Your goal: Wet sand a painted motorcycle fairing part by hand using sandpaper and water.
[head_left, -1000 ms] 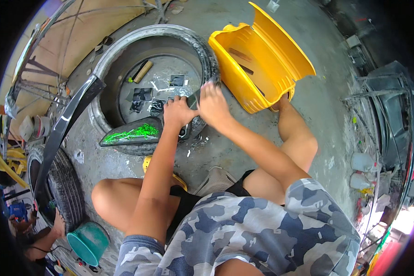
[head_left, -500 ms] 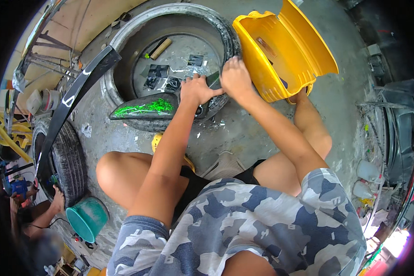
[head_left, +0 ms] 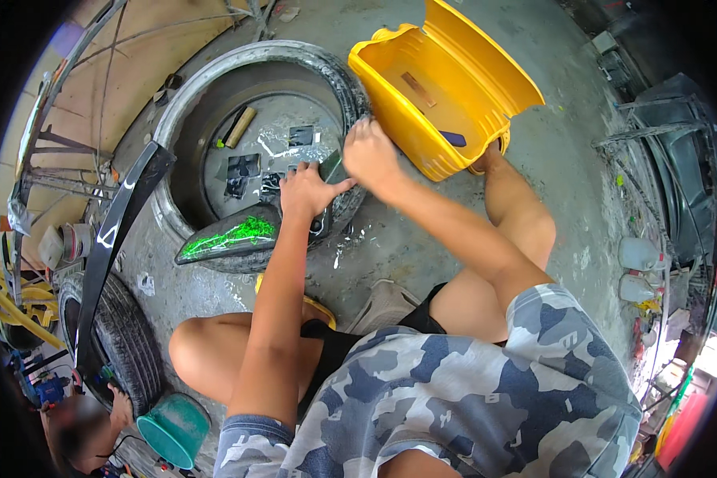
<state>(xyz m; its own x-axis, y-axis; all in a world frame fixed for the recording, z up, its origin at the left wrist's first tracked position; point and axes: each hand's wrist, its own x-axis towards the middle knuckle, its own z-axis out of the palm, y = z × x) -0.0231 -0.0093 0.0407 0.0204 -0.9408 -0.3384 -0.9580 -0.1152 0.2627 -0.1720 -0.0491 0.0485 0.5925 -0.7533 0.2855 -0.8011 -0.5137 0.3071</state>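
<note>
A black, glossy panel with a bright green scribbled patch [head_left: 245, 233] lies across the near side of a tire [head_left: 161, 209] resting flat on the floor. My left hand [head_left: 303, 193] presses on the panel's right part, fingers stretched out and thumb pointing right. Just right of it, my right hand [head_left: 372, 158] is closed at the panel's far right end, over the tire's rim. Its curled fingers hide whatever may be in them. Inside the tire's ring lie several dark square sheets [head_left: 242, 175] and a tan roll-like piece [head_left: 241, 127].
A yellow open bin [head_left: 398, 64] with a hinged flap stands right of the tire, holding a brown bar and a dark purple piece. At left, a long black curved strip [head_left: 113, 239] leans over an upright tire [head_left: 127, 342]. A green bucket [head_left: 175, 430] and another person's foot [head_left: 121, 408] are lower left.
The view has shifted, so the tire, panel and bin appear lower and further left. Both hands keep nearly the same places on the panel. More of the bin's inside shows.
</note>
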